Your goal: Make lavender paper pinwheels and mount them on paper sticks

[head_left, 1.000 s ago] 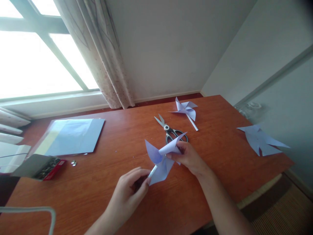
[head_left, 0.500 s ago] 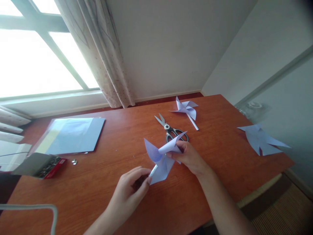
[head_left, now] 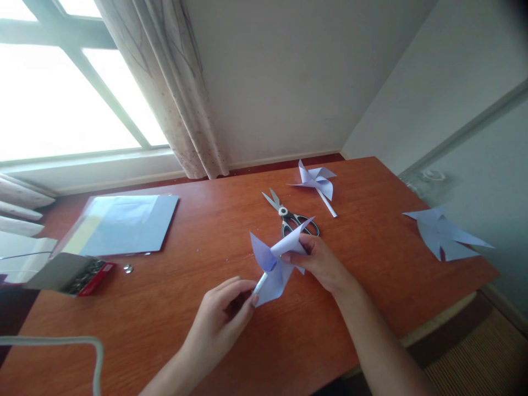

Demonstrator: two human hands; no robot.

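Observation:
A pale lilac paper pinwheel (head_left: 272, 267) is held over the middle of the wooden table (head_left: 198, 330). My right hand (head_left: 319, 263) pinches its folded blades near the centre, one flap curling up over my fingers. My left hand (head_left: 225, 313) is closed on the white stick (head_left: 259, 284) that runs out from under the paper toward me. Black-handled scissors (head_left: 289, 215) lie just beyond the pinwheel, partly hidden by it.
A finished pinwheel on a stick (head_left: 317, 184) lies at the back of the table. A flat cut paper shape (head_left: 447, 236) sits at the right edge. At the left are a sleeve of coloured paper (head_left: 119, 223), an open box of pins (head_left: 78, 273) and a loose pin (head_left: 128, 268).
The view has shifted slightly. My hands keep the same hold on the pinwheel and stick; the curled flap sits a little closer to the centre.

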